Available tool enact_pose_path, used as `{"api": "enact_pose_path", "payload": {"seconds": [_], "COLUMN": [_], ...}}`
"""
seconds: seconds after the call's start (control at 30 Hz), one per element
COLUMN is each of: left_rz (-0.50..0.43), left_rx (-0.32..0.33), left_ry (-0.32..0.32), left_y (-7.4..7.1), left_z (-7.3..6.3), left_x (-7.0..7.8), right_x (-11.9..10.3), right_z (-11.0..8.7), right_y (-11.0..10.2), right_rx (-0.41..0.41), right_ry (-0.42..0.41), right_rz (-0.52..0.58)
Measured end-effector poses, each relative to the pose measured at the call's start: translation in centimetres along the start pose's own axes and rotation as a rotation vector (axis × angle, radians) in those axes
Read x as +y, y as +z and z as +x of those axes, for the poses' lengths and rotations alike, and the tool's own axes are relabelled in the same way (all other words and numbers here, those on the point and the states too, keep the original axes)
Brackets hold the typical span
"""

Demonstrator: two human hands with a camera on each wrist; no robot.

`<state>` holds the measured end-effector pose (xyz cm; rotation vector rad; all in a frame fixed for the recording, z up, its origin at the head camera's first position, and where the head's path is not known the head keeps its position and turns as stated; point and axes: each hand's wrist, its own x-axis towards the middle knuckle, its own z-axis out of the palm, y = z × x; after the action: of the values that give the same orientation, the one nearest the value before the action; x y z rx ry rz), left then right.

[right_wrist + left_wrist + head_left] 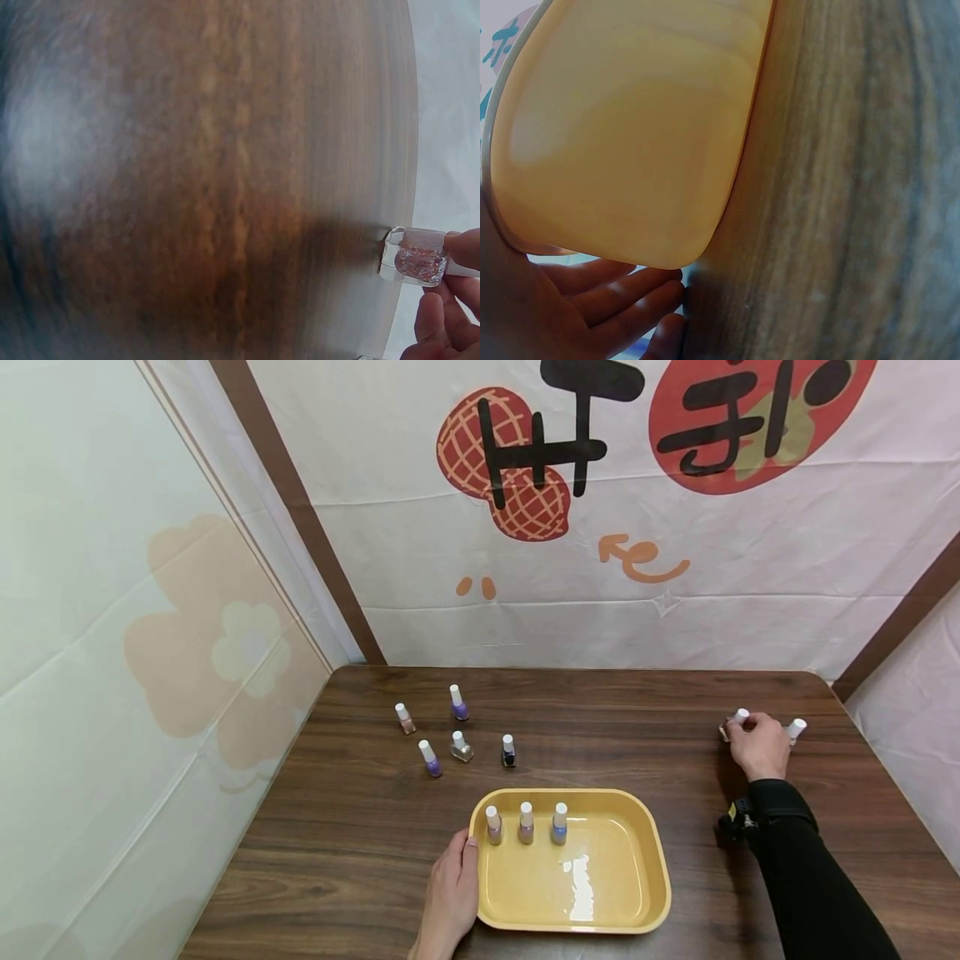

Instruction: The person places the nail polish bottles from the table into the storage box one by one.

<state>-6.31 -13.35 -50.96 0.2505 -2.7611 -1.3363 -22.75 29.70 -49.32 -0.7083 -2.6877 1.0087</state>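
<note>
My right hand [761,747] pinches the white cap of a nail polish bottle [420,259] at the table's far right. Its clear glass holds pinkish glitter, and its base is close to the tabletop in the right wrist view. Just right of that hand is another white-capped bottle [797,727], partly hidden by it. My left hand [453,881] rests against the left end of a yellow tray [600,893], its thumb along the rim and its fingers loosely extended by the outer wall. Inside the tray stand two pinkish bottles [527,823] and a blue one [559,824].
Left of centre, behind the tray, several more polish bottles stand on the brown wooden table [337,843]: two purple [459,703], one pinkish [405,718], one clear [461,747] and one black [508,752]. Printed white cloth [420,635] hangs along the table's back edge and sides.
</note>
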Motion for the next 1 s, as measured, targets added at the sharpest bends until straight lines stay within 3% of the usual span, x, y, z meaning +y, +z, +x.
{"api": "enact_pose_path", "payload": {"seconds": [1.0], "left_rz": [-0.002], "left_rx": [0.011], "left_ry": [0.022], "left_y": [-0.02], "left_z": [-0.13], "left_x": [0.12], "right_x": [-0.06], "right_z": [-0.06], "right_y": [-0.14], "right_rx": [-0.031], "right_ry": [-0.010], "right_rz": [-0.003]}}
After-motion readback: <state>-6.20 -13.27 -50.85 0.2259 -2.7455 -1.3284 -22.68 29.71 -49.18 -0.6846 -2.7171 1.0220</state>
